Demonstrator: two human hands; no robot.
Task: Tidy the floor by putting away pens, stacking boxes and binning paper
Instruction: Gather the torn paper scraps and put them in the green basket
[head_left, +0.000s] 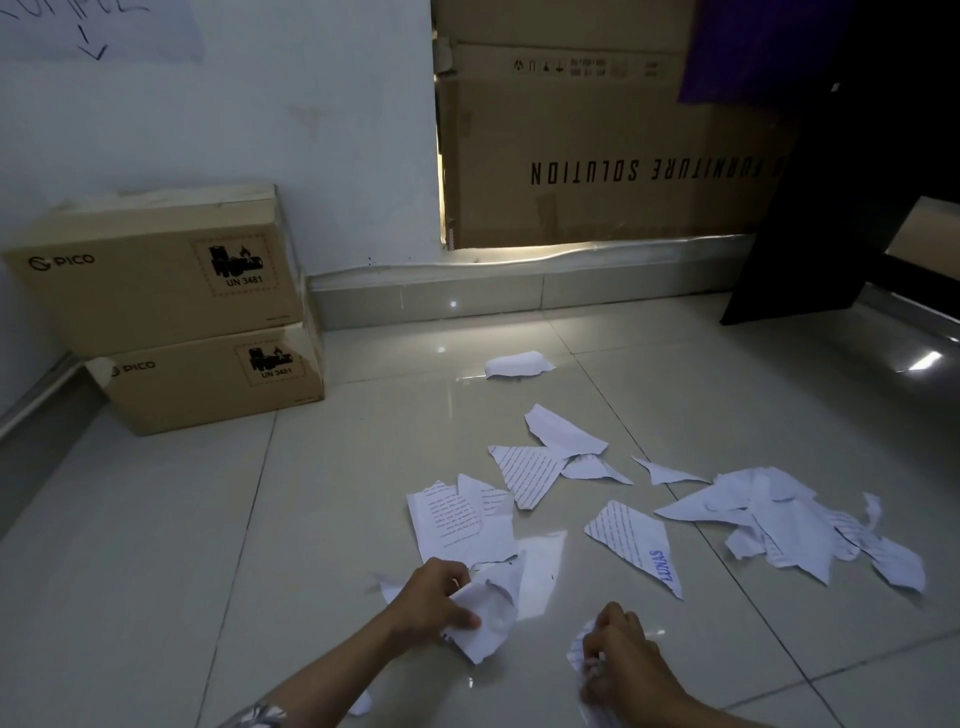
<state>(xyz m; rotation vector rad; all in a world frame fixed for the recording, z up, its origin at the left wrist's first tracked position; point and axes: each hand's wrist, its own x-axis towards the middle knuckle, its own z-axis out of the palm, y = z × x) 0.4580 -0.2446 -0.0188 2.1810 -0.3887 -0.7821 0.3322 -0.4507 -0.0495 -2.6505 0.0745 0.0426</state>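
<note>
Torn white paper scraps lie scattered over the pale tiled floor (156, 545). My left hand (434, 597) grips a crumpled paper wad (488, 613) low in the middle. My right hand (621, 660) is closed on a smaller crumpled scrap (579, 647), just to the right. Ahead of my hands lie a printed sheet (457, 519), a piece stamped "LUNAS" (636, 540), a triangular printed scrap (530, 475) and a heap of scraps (789, 525) at the right. One lone scrap (517, 365) lies farther off. Two PICO boxes sit stacked at the left wall, upper box (156, 275) on lower box (208, 384).
A large brown furniture carton (597, 156) stands against the far wall behind a low skirting ledge (519, 296). Dark cloth (831, 182) hangs at the upper right, with purple fabric (737, 47) beside it. No pens or bin are in view.
</note>
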